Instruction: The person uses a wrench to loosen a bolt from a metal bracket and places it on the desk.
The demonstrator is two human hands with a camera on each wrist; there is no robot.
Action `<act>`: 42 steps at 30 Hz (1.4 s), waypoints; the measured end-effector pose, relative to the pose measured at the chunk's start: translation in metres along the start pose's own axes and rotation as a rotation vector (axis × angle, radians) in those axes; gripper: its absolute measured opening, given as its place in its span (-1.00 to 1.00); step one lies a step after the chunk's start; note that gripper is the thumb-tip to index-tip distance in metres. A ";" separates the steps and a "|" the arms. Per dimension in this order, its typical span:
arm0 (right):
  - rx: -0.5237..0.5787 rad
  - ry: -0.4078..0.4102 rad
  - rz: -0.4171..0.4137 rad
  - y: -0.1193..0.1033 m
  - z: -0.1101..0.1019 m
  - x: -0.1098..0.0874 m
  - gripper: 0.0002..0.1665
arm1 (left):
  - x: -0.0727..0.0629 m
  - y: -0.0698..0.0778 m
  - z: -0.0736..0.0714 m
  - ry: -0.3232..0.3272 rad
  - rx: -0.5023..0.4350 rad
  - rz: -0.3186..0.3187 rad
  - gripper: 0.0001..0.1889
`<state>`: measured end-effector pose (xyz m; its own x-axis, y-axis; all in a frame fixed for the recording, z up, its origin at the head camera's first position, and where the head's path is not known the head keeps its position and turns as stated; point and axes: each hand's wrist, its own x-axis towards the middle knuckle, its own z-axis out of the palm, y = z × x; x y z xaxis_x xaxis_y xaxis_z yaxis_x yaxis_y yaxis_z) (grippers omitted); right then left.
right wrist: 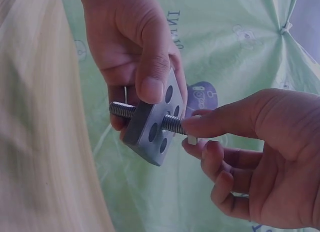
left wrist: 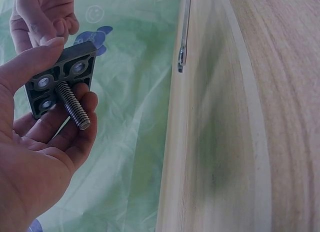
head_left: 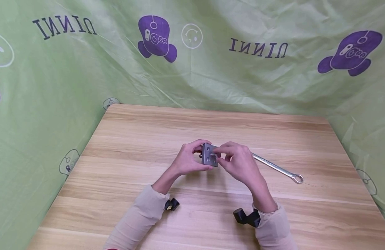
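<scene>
My left hand (head_left: 187, 160) grips a small grey square plate (right wrist: 141, 126) by its edges, thumb on one side and fingers on the other. Several round holes go through the plate. A threaded bolt (right wrist: 173, 124) passes through its middle. On the far side, the bolt's threaded end (left wrist: 75, 107) sticks out between plate and fingers in the left wrist view. Thumb and fingertips of my right hand (head_left: 240, 162) pinch the bolt at its head (right wrist: 192, 140), which they partly cover. A length of bare thread shows between head and plate.
A long silver wrench (head_left: 275, 167) lies on the wooden table (head_left: 142, 132), its ring end to the right and its other end behind the right hand. Green printed cloth (head_left: 192, 80) hangs around the table. Black wrist-worn devices (head_left: 247, 217) sit at both cuffs.
</scene>
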<state>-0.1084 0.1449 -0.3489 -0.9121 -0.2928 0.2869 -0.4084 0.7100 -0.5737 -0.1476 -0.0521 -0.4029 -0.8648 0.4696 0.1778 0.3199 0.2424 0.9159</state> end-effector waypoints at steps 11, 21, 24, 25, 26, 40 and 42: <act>0.002 -0.053 -0.017 0.001 -0.003 -0.001 -0.64 | 0.000 0.000 0.000 0.000 -0.002 -0.004 -0.25; 0.006 -0.071 0.197 -0.002 -0.005 0.003 -0.60 | -0.001 0.001 0.000 -0.003 -0.006 -0.006 -0.25; 0.000 -0.077 0.225 -0.003 -0.003 0.004 -0.68 | -0.001 0.002 0.000 -0.002 0.002 -0.004 -0.25; -0.005 -0.077 0.224 -0.002 -0.002 0.004 -0.70 | -0.001 0.002 0.000 -0.003 0.006 -0.003 -0.24; -0.006 -0.077 0.219 -0.002 -0.002 0.004 -0.72 | -0.001 0.002 0.000 -0.003 0.008 -0.001 -0.24; 0.008 -0.013 0.020 0.001 -0.001 0.000 -0.77 | 0.000 0.001 0.000 -0.001 0.000 -0.010 -0.25; 0.013 -0.011 0.010 0.001 -0.001 0.000 -0.77 | 0.000 0.001 0.000 -0.002 -0.005 -0.016 -0.25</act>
<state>-0.1089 0.1460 -0.3487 -0.9167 -0.2928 0.2720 -0.3992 0.7050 -0.5862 -0.1474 -0.0518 -0.4018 -0.8688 0.4678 0.1624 0.3043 0.2458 0.9203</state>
